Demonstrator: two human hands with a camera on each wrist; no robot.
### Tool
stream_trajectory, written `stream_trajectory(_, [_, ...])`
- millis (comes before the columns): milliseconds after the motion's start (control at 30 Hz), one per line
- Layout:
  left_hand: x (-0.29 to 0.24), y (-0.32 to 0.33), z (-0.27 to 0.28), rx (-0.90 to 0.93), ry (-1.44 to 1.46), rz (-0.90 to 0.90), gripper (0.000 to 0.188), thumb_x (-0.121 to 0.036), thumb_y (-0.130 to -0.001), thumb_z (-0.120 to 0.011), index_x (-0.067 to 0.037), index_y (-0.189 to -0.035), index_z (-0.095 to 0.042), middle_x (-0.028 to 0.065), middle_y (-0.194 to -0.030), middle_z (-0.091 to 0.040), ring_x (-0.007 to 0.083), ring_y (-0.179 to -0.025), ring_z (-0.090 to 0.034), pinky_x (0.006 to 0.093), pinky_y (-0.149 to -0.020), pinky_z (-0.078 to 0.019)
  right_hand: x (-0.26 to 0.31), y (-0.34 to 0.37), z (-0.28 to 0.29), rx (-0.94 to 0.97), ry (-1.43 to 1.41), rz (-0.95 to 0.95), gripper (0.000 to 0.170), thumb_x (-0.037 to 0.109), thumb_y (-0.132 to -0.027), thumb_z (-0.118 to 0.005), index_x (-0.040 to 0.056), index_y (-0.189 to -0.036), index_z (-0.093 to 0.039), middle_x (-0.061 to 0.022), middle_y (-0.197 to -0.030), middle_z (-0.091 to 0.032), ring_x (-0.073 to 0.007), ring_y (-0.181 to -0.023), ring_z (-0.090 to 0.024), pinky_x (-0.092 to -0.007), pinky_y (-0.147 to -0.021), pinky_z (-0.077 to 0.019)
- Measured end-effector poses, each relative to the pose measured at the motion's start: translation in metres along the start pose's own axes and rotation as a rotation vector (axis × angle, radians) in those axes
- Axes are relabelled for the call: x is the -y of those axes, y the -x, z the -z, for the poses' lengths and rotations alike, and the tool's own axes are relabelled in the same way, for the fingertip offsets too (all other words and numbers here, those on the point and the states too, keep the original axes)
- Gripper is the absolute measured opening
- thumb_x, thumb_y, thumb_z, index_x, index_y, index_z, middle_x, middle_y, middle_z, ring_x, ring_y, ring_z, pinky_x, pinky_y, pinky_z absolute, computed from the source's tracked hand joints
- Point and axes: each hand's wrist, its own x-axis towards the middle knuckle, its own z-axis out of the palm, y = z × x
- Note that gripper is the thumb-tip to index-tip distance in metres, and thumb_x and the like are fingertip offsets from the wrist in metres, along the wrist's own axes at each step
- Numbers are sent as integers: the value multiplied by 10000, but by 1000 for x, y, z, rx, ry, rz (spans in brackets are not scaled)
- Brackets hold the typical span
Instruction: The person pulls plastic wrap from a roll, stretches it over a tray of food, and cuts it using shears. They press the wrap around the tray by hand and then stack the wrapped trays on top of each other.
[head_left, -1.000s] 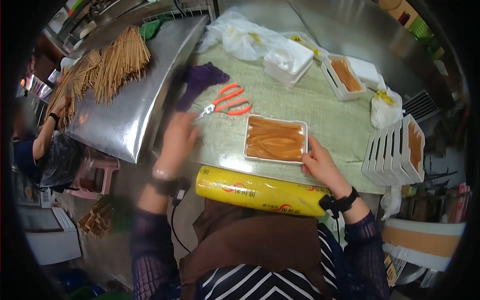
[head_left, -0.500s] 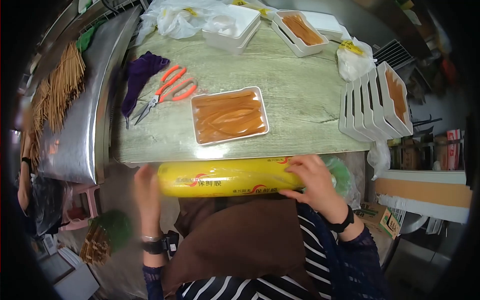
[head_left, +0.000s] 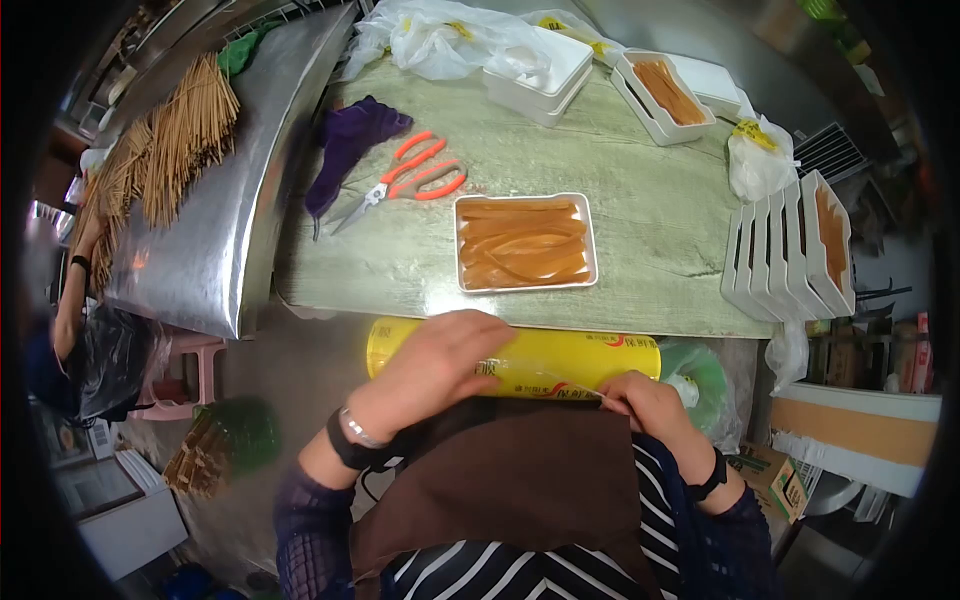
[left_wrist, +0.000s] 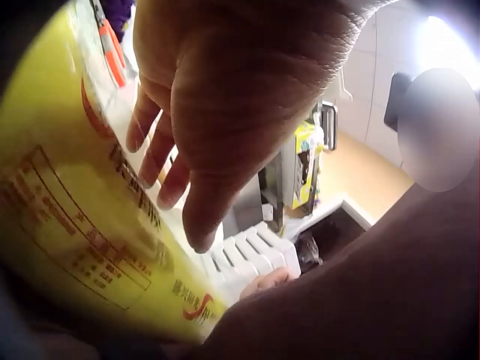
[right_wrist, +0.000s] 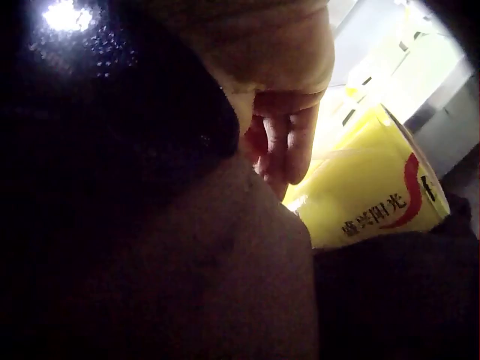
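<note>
A yellow roll of cling film (head_left: 570, 352) lies along the table's front edge, against the brown apron. My left hand (head_left: 435, 365) is over its left part, fingers fairly straight; in the left wrist view the palm (left_wrist: 232, 97) faces the printed roll. At the roll's lower right, my right hand (head_left: 655, 405) pinches the film's edge, where a thin line of film runs to the fingertips. Curled fingers (right_wrist: 289, 142) show beside the roll in the right wrist view. Behind the roll, a white tray (head_left: 592, 242) holds flat brown strips (head_left: 522, 243).
Orange-handled scissors (head_left: 378, 192) and a purple cloth (head_left: 345, 150) lie left on the table. Trays (head_left: 760, 265) stand stacked on edge at right. White boxes (head_left: 540, 98) and plastic bags (head_left: 430, 40) sit behind. Another person's arm (head_left: 72, 310) reaches toward wooden sticks (head_left: 190, 140).
The right hand has left the tray and gone to the roll's lower right edge, now pinching film there. The left hand has moved from near the scissors, past the roll's left end, onto the roll.
</note>
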Motion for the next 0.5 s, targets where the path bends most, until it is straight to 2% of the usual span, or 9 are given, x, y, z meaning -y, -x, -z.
stream_trajectory(100, [10,-11,-15,272,-50,-71,214,-153,-765,-718,-60,-924,-609,98,-898,-607,306,-849,-595,412,-746,-498,-2,-2,-2,-110,53,151,225,-41,-787,-684,70,-945,-568,-98,-788,-583,-262,-669,-619,-320,-565,-486])
stream_trajectory(133, [14,-13,-21,254,-79,-147,168,-166,-787,-695,-67,-849,-574,89,-797,-564,301,-757,-564,404,-675,-483,6,-5,2,-109,63,136,232,-47,-771,-693,67,-925,-562,-94,-776,-576,-264,-655,-609,-326,-556,-481])
stream_trajectory(233, [11,-13,-10,231,-9,-135,152,-164,-807,-675,-68,-837,-562,96,-762,-565,311,-743,-578,399,-659,-483,6,-6,5,-118,76,90,221,-40,-773,-695,66,-909,-557,-92,-765,-569,-265,-646,-605,-329,-554,-481])
stream_trajectory(267, [8,-8,-7,309,1,-84,158,-174,-813,-670,-66,-840,-558,100,-739,-567,323,-733,-591,413,-657,-482,6,-7,5,-115,66,60,220,-36,-772,-698,65,-907,-557,-92,-761,-564,-266,-639,-600,-328,-550,-479])
stream_trajectory(367, [2,-4,2,433,-59,-16,184,-194,-805,-675,-62,-851,-556,104,-749,-573,329,-738,-603,423,-664,-482,1,-7,2,-113,41,16,219,-21,-769,-705,64,-907,-558,-90,-754,-556,-264,-621,-589,-326,-538,-476])
stream_trajectory(400, [9,-3,9,368,-68,-39,201,-215,-791,-687,-62,-836,-566,96,-759,-586,319,-747,-606,421,-667,-483,-6,-7,-1,-122,42,34,219,-14,-767,-708,63,-908,-559,-89,-754,-556,-262,-617,-588,-324,-534,-476])
stream_trajectory(500, [21,4,38,418,-234,-28,196,-223,-784,-695,-67,-813,-579,84,-780,-598,309,-747,-608,416,-674,-487,1,-11,3,-121,16,-1,205,3,-764,-712,65,-905,-576,-86,-765,-563,-263,-624,-595,-325,-534,-482])
